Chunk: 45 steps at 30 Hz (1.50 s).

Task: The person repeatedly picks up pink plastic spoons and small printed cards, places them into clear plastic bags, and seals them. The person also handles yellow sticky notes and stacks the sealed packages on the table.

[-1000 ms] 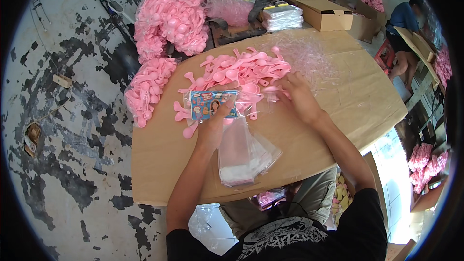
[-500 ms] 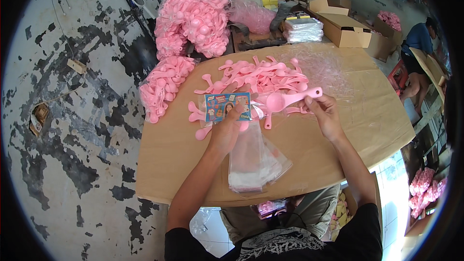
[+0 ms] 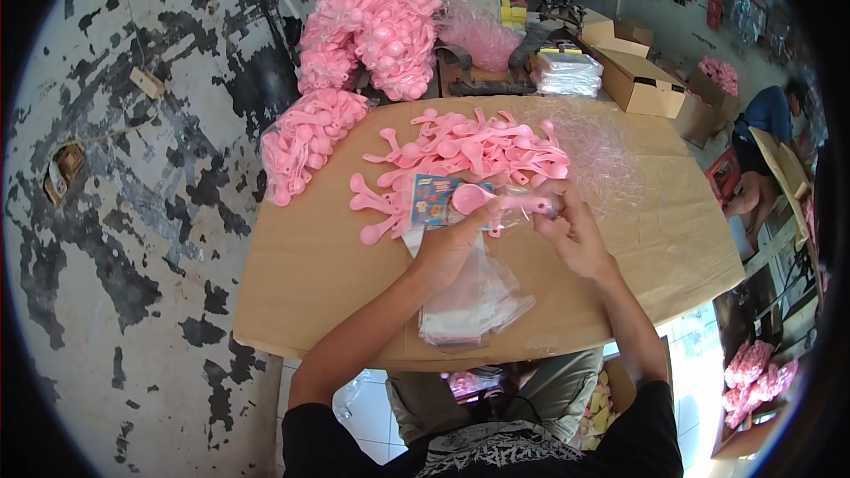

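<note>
Hands are meeting over the brown worktop. The left hand is pinching a clear bag topped by a blue rectangular header card, its fingers clenched on the card's lower edge. The right hand is gripping a pink plastic measuring spoon by its handle, the bowl lying just beside the card. Beyond the fingers, a heap of loose pink spoons is lying. Farther off, bagged pink spoons are piling up, and open brown cardboard boxes are sitting to the right.
</note>
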Each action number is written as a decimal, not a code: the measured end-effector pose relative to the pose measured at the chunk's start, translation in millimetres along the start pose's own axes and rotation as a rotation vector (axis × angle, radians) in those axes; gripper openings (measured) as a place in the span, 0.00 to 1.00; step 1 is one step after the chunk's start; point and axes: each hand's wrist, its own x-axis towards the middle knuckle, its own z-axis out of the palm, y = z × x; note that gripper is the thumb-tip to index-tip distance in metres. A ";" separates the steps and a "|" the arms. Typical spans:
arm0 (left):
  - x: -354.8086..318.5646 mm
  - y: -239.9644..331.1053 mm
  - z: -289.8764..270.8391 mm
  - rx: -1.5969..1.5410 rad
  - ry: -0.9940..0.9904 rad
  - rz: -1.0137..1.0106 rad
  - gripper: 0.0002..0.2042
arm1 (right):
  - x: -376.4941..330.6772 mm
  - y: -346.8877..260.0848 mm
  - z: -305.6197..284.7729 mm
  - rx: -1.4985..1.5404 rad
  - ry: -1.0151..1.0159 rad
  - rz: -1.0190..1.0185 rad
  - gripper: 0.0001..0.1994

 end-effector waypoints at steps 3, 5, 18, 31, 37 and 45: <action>-6.5 -2.6 5.5 0.119 -0.067 -0.068 0.22 | 12.1 -21.7 13.5 -0.358 0.060 0.087 0.09; -11.1 5.9 11.2 -0.082 -0.084 -0.171 0.24 | 33.1 -54.0 6.0 -0.472 0.126 -0.173 0.06; 10.6 10.4 -20.3 0.422 -0.170 0.092 0.35 | 98.5 -137.9 -15.8 -0.862 0.033 0.097 0.09; -12.8 52.6 -1.3 0.635 -0.526 -0.517 0.24 | 112.8 -67.4 3.9 -0.151 -0.176 0.094 0.10; -1.0 44.2 7.0 0.201 -0.225 -0.307 0.18 | 114.8 -67.9 -5.6 -0.263 -0.265 0.163 0.07; 4.7 39.6 2.0 0.424 -0.049 -0.192 0.18 | 103.5 -58.8 11.6 -0.920 -0.084 -0.481 0.09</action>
